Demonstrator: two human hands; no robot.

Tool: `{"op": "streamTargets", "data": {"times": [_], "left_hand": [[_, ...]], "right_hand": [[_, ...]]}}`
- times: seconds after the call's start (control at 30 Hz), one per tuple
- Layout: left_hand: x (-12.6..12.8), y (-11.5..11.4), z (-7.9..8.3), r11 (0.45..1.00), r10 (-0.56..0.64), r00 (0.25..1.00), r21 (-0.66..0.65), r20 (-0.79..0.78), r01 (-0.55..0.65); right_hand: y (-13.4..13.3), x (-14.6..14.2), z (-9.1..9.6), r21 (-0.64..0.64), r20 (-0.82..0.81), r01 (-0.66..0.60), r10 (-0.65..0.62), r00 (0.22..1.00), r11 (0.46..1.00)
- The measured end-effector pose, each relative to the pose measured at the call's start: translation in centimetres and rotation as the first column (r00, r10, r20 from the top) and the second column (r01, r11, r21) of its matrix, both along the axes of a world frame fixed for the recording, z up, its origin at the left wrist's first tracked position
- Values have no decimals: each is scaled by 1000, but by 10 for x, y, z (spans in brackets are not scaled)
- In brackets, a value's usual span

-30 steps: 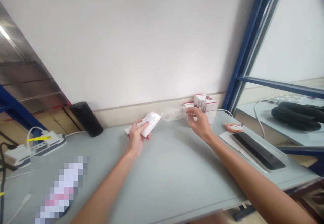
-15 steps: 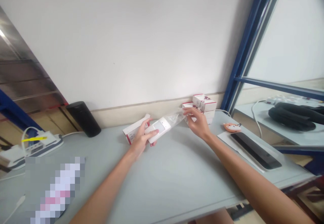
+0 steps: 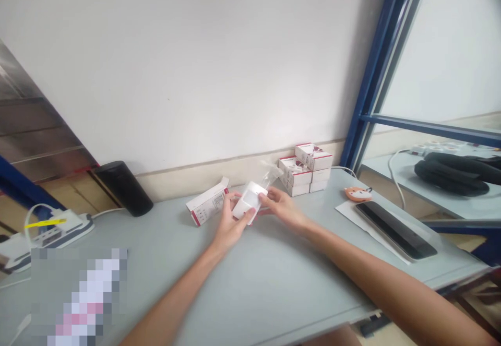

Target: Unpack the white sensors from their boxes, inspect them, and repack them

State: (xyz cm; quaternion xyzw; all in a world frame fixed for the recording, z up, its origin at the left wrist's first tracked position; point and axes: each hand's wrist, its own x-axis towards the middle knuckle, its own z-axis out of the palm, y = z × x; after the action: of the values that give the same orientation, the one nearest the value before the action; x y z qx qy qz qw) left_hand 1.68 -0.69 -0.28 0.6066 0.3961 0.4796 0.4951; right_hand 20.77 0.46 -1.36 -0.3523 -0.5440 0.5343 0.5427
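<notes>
White plastic, and there it is, a boxy device (image 3: 248,201) held between both hands, just above the middle of the grey tabletop (image 3: 250,294), nearer the back edge. The left hand (image 3: 230,222) is closed around its lower end, fingers wrapped over the side. The right hand (image 3: 281,206) is looser, more open, with fingertips (image 3: 263,198) against the far side. A clear plastic bag (image 3: 270,171) stands up off the top end, though the blur there makes the join hard to read. That shell looks light and stiff, but smooth, so it's best pinched along its long sides, not by the slippery, flimsy bag. Just left, an open white carton (image 3: 205,203) with red trim lies near the back edge; to the right, a stack of small white boxes (image 3: 306,169).
</notes>
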Motion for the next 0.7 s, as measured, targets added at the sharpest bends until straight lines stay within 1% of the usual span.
{"op": "streamTargets", "data": {"times": [0.1,0.13,0.2,0.27,0.33,0.43,0.53,0.6,0.67,0.7], "left_hand": [[1,1,-3,1000,-16,1000,18,-10,16],[0,3,-4,1000,-12,1000,27,-2,12],[-3,10,-7,999,0,1000,53,17,-1],[-8,18,-12,996,-21,1000,87,-15,23],[-14,27,-17,990,-63,991,118,-121,77],[-25,36,-21,986,-73,946,122,-316,117],[-34,38,-20,984,-68,899,120,-432,132],[-36,37,-17,979,-67,899,146,-432,143],[-35,36,-15,975,-113,930,139,-351,171],[-33,35,-14,974,-146,944,125,-295,190]], "right_hand": [[2,1,-5,142,136,102,-121,983,985],[2,2,-5,189,206,122,-161,965,974],[3,5,-5,256,311,126,-205,928,958],[3,7,-5,279,370,81,-185,911,957],[3,9,-6,281,452,10,-141,881,960],[4,12,-11,291,618,-74,-128,776,954],[6,16,-13,335,718,-128,-164,677,934],[5,17,-13,365,755,-145,-202,624,920],[2,16,-10,380,772,-151,-222,595,913],[0,15,-9,382,772,-153,-224,595,911]]}}
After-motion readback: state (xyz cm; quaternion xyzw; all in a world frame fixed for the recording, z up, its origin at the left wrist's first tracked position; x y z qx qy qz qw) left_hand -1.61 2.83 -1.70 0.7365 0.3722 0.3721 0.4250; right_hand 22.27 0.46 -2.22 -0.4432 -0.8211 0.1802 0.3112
